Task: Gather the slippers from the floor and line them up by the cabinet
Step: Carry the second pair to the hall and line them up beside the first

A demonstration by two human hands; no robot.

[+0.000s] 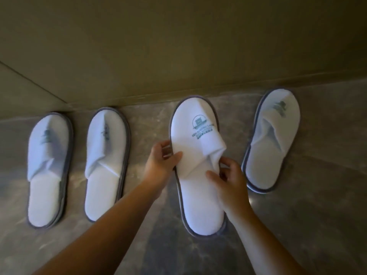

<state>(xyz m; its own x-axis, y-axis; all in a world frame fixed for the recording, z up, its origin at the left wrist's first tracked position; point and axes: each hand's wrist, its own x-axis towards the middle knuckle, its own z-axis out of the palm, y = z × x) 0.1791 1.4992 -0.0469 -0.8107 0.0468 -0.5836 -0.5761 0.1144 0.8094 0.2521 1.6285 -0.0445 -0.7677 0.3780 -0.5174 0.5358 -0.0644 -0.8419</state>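
Observation:
Several white slippers with grey edging and a blue-green logo lie toes toward the cabinet base (178, 56). The third slipper (198, 195) from the left is between my hands. My left hand (160, 161) pinches the left edge of its upper. My right hand (228, 179) grips the upper's right edge, thumb on the insole. Two slippers lie side by side at the left, the far-left slipper (45, 175) and the second slipper (105, 161). A fourth slipper (272, 139) lies at the right, angled slightly.
The floor (317, 215) is grey polished stone. The olive-beige cabinet front rises behind the slippers, and a side panel (23, 92) meets it at the left corner.

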